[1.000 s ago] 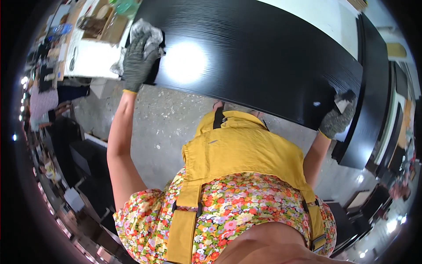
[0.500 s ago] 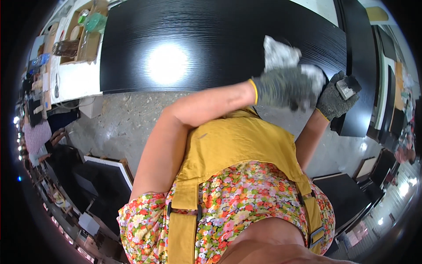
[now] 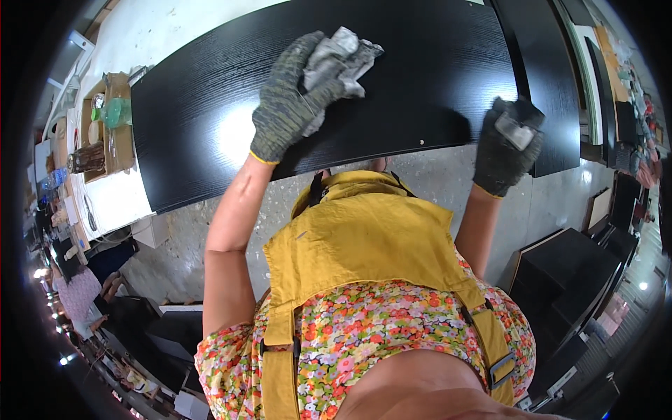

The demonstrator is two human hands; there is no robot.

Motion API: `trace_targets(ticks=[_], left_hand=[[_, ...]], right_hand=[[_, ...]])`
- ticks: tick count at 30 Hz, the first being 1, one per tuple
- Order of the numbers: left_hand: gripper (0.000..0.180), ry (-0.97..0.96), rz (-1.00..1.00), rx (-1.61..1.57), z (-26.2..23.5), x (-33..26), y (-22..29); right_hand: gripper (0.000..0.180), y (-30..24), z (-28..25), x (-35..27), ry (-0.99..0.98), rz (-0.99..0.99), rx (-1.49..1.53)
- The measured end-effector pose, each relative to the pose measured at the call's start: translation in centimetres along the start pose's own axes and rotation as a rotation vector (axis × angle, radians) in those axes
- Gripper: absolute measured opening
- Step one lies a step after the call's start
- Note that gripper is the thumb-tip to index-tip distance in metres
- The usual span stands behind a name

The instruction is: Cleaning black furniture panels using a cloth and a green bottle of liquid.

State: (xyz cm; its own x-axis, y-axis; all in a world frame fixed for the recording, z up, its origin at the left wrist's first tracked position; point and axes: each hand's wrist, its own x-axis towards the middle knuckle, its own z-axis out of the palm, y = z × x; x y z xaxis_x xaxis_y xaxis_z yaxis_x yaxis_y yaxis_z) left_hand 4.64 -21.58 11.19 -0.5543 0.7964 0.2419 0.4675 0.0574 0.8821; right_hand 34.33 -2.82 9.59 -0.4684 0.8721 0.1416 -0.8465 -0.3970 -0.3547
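A dark wood-grain panel (image 3: 427,77) lies flat in front of me. My left hand (image 3: 280,105), in a grey-green knit glove with a yellow cuff, is closed on a crumpled grey-white rag (image 3: 339,63) over the panel's left-middle part. Beyond the panel's near right edge, my right hand (image 3: 495,164), in a dark glove, grips a small block with a pale face and dark edges (image 3: 516,131). What kind of thing the block is, I cannot make out. This hand is slightly blurred.
At the left, a cardboard box (image 3: 120,150) with bottles stands on a white table (image 3: 133,199). Another dark panel (image 3: 553,91) lies along the right. Behind me at the right is a black boxy piece (image 3: 567,280). A person (image 3: 77,294) is at the far left.
My left hand has swept the rag leftward from beside my right hand to the panel's left-middle part. My right hand, still gripping the block, appears a little further left; the whole view has shifted.
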Motion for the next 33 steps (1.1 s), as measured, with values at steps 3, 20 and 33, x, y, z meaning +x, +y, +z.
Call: trace_targets(ticks=[3,20,33], left_hand=[[0.064,0.065,0.191,-0.067,0.5,-1.3,1.7],[0.068,0.390,0.153,-0.055,-3.8,-7.4,1.2],[0.068,0.725,-0.105,0.100,-18.8,-13.5,-5.6]], right_hand=[[0.059,5.0,2.2,-0.3,-0.131,0.167,0.072],[0.052,20.2,12.3,-4.4,-0.510,0.158,-0.967],[0.068,26.2,11.5,-5.1,-1.087,-0.362,-2.226]])
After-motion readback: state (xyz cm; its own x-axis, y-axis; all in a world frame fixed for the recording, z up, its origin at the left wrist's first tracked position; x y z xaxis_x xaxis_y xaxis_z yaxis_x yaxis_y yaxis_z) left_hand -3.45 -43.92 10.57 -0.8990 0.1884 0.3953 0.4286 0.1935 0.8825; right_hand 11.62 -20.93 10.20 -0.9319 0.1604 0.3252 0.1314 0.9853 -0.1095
